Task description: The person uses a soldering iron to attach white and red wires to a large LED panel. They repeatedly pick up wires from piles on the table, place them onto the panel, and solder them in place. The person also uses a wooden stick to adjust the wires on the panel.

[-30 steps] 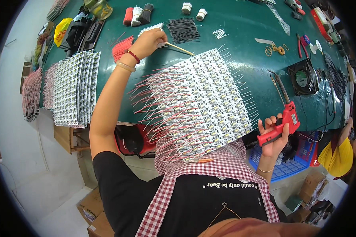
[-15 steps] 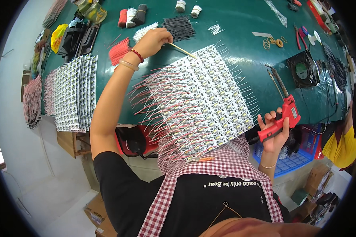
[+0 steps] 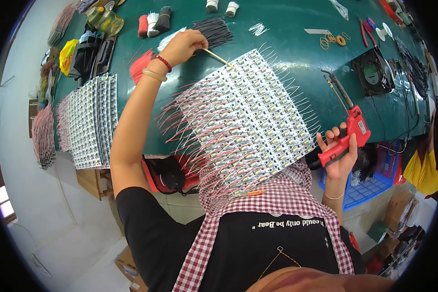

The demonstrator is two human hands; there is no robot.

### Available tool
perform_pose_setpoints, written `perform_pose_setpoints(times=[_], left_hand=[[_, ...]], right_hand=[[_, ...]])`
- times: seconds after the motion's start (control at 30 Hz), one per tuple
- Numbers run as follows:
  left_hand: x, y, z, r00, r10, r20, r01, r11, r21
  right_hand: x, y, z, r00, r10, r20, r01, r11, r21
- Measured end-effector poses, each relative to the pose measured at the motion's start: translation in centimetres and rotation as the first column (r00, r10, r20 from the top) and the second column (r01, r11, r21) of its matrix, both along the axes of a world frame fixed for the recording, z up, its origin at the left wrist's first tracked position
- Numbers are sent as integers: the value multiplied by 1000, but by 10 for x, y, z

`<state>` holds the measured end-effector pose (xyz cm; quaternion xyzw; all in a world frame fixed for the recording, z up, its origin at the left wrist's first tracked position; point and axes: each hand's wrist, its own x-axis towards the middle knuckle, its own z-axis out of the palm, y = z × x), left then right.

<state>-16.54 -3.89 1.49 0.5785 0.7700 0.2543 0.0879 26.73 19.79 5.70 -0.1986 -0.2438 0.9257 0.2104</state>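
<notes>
At four o'clock from the panel, a blue crate (image 3: 370, 187) is sitting below the table (image 3: 287, 19) edge, holding dark bits too small for me to make out. A red and black bag (image 3: 168, 170) is hanging open under the edge at seven o'clock.

I am stretching my left hand (image 3: 182, 46) out to eleven o'clock, arm nearly straight, fingers pinching a thin wooden stick (image 3: 218, 57) whose tip is touching the far corner of the LED board panel (image 3: 243, 119). That panel is lying tilted across the table's near edge, resting against my checked apron (image 3: 267, 204), red and white wires bristling from both sides.

I am keeping my right hand (image 3: 338, 155) low at three o'clock, wrist bent upward, fingers wrapped tight around the handle of a red soldering gun (image 3: 348, 134), its tip pointing toward twelve o'clock, clear of the panel.
</notes>
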Motion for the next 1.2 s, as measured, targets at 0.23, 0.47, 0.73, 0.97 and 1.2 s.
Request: perform_pose_setpoints(times=[0.23, 0.47, 0.73, 0.97, 1.2], left_hand=[[-1, 4, 0, 1000, -30, 3, 30, 999, -19], [6, 16, -1, 997, -77, 7, 78, 997, -15], [7, 20, 0, 995, -101, 20, 101, 995, -10], [11, 17, -3, 996, -71, 53, 72, 997, -30], [19, 29, -5, 988, -119, 99, 122, 992, -24]], right_hand=[[2, 3, -3, 1000, -4, 15, 4, 1000, -2], [1, 1, -3, 999, 25, -29, -25, 1000, -10], [3, 3, -7, 1000, -5, 14, 5, 1000, -6], [3, 3, -7, 1000, -9, 12, 9, 1000, -24], [3, 4, -9, 1000, 5, -1, -5, 1000, -24]])
